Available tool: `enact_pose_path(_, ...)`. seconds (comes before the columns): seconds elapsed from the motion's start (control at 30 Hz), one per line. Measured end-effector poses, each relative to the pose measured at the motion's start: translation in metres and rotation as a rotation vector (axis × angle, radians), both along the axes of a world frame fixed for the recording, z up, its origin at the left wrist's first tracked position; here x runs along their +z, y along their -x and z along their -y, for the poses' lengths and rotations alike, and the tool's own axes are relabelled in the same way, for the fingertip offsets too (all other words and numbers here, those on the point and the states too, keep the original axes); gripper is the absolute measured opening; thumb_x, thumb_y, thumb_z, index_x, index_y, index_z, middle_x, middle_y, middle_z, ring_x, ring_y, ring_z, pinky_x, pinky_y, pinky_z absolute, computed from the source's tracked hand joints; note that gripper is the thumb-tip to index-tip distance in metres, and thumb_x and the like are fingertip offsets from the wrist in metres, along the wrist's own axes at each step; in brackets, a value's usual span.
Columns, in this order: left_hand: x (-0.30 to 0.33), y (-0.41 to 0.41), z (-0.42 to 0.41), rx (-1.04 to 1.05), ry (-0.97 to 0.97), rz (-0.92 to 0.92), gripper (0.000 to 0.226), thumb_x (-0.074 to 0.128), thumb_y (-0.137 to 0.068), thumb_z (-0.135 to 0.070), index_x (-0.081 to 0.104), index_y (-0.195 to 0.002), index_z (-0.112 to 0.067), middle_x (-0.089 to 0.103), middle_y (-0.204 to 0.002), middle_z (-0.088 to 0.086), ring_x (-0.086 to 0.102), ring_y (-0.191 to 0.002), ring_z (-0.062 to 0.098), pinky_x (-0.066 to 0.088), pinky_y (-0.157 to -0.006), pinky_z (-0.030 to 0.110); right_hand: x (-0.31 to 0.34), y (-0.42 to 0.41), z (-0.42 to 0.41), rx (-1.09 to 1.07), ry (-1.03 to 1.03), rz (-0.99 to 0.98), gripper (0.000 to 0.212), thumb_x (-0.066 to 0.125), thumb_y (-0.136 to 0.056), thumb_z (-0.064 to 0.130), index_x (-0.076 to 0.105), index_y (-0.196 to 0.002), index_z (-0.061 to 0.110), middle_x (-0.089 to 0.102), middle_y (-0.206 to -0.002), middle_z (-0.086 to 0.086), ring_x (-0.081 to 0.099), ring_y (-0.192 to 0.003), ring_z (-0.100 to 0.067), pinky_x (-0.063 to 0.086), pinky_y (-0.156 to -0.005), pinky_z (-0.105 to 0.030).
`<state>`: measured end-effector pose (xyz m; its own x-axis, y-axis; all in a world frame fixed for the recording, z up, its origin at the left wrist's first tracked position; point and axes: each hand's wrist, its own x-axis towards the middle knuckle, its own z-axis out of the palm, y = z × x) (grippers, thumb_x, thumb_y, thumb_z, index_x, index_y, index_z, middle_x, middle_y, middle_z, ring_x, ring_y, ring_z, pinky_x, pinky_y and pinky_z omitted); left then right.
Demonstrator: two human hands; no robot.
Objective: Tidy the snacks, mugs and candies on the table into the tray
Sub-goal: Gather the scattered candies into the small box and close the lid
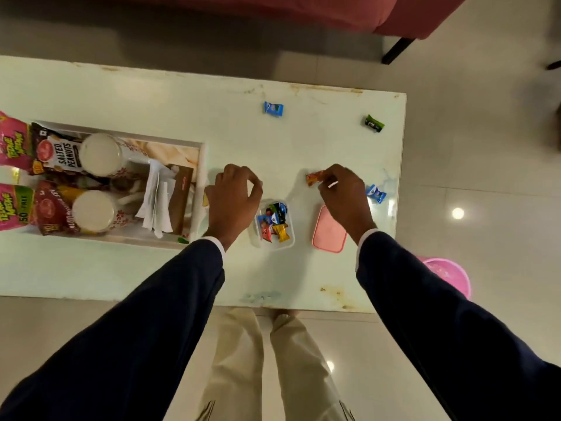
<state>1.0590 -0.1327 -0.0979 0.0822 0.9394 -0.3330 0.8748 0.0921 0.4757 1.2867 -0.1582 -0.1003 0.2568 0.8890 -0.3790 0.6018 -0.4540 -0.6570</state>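
- Head view: the right hand point(344, 194) pinches an orange-wrapped candy point(314, 178) just above the worktop point(182, 101), likely to carry it to the clear candy box point(273, 224) beside it.
- The left hand point(232, 197) hovers curled between the tray point(200, 183) and the box; whether it holds anything is unclear.
- The pink lid point(329, 230) lies off, keeping the box open.
- Two blue candies point(273, 108) point(375, 193) and a green one point(374, 123) remain toward the far and right edges.
- Mugs point(100, 154) and peanut packet point(62, 154) already sit in the tray.

glossy pale tiled floor point(485, 165), red sofa point(303, 10), pink bucket point(449, 275)
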Motion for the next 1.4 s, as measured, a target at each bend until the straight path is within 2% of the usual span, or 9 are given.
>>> enact_pose_path(0.13, -0.015, -0.006, -0.052, -0.190, -0.010, 0.007, 0.027, 0.063, -0.094, -0.024, 0.058, -0.120, -0.020, 0.054, -0.127, 0.005, 0.056, -0.115, 0.029, 0.043, -0.093, 0.047, -0.032, -0.009, -0.029, 0.288, 0.016, 0.205, 0.045, 0.065, -0.078, -0.001, 0.065, -0.118, 0.019, 0.055, -0.119, -0.010, 0.053, -0.102, -0.030, 0.052, -0.082, -0.040)
enact_pose_path(0.3, -0.030, -0.016, -0.108, -0.471, -0.099, -0.196, 0.048, 0.066, -0.091, -0.022, 0.051, -0.137, -0.020, 0.050, -0.140, 0.007, 0.055, -0.119, 0.032, 0.043, -0.093, 0.049, -0.059, -0.012, -0.044, 0.533, 0.027, 0.295, 0.025, 0.075, -0.078, 0.008, 0.060, -0.097, 0.017, 0.056, -0.102, -0.008, 0.054, -0.089, -0.031, 0.053, -0.073, -0.043)
enact_pose_path(0.53, -0.046, -0.030, -0.163, -0.565, -0.194, -0.225, 0.059, 0.065, -0.095, -0.028, 0.044, -0.149, -0.018, 0.050, -0.144, 0.011, 0.056, -0.119, 0.037, 0.048, -0.094, 0.052, -0.042, -0.021, -0.044, 0.006, 0.275, -0.223, 0.025, 0.079, -0.079, 0.009, 0.063, -0.098, 0.008, 0.065, -0.077, -0.001, 0.063, -0.065, -0.013, 0.052, -0.059, -0.017)
enact_pose_path(0.63, -0.048, -0.044, -0.177, -0.711, -0.211, -0.324, 0.045, 0.061, -0.098, -0.029, 0.054, -0.140, -0.016, 0.055, -0.134, 0.014, 0.057, -0.115, 0.037, 0.044, -0.096, 0.052, -0.025, -0.023, -0.033, -0.242, 0.289, -0.518, 0.018, 0.065, -0.088, 0.005, 0.067, -0.102, -0.005, 0.070, -0.082, -0.004, 0.065, -0.072, -0.018, 0.059, -0.069, -0.030)
enact_pose_path(0.77, -0.045, -0.051, -0.176, -0.797, -0.276, -0.367, 0.019, 0.062, -0.096, -0.018, 0.062, -0.114, -0.010, 0.063, -0.112, 0.015, 0.063, -0.093, 0.037, 0.044, -0.089, 0.049, 0.000, -0.016, -0.006, -0.426, 0.247, -0.768, 0.021, 0.049, -0.095, 0.000, 0.067, -0.104, -0.001, 0.072, -0.097, -0.008, 0.067, -0.077, -0.019, 0.057, -0.069, -0.029)
enact_pose_path(0.9, -0.033, -0.036, -0.145, -0.469, -0.130, -0.111, 0.010, 0.063, -0.092, -0.024, 0.069, -0.094, -0.016, 0.072, -0.097, 0.003, 0.065, -0.087, 0.028, 0.042, -0.088, 0.040, 0.017, 0.003, 0.026, -0.489, 0.266, -0.838, 0.023, 0.049, -0.098, 0.002, 0.071, -0.107, 0.006, 0.073, -0.095, -0.012, 0.066, -0.075, -0.017, 0.054, -0.066, -0.026)
enact_pose_path(1.03, -0.002, -0.011, -0.075, -0.129, 0.134, 0.244, 0.006, 0.075, -0.086, -0.022, 0.078, -0.084, -0.017, 0.073, -0.086, -0.007, 0.062, -0.076, 0.002, 0.048, -0.080, 0.026, 0.026, 0.026, 0.054, -0.441, 0.257, -0.842, 0.022, 0.061, -0.097, 0.007, 0.068, -0.118, 0.003, 0.073, -0.107, -0.018, 0.071, -0.085, -0.021, 0.059, -0.072, -0.028)
enact_pose_path(1.13, 0.019, 0.006, -0.012, 0.039, 0.299, 0.419, 0.006, 0.079, -0.086, -0.016, 0.074, -0.084, -0.017, 0.069, -0.072, -0.012, 0.059, -0.060, -0.008, 0.043, -0.061, 0.012, 0.030, 0.045, 0.067, -0.401, 0.261, -0.828, 0.025, 0.066, -0.092, -0.001, 0.067, -0.117, -0.001, 0.067, -0.098, -0.020, 0.074, -0.084, -0.020, 0.062, -0.077, -0.031)
enact_pose_path(1.4, 0.015, 0.021, 0.065, 0.043, 0.274, 0.264, 0.012, 0.078, -0.086, -0.031, 0.068, -0.092, -0.031, 0.070, -0.079, -0.017, 0.065, -0.068, 0.002, 0.055, -0.069, 0.033, 0.023, 0.075, 0.081, -0.256, 0.237, -0.361, 0.019, 0.076, -0.085, 0.014, 0.070, -0.102, 0.020, 0.072, -0.091, 0.002, 0.065, -0.060, -0.010, 0.047, -0.050, -0.017)
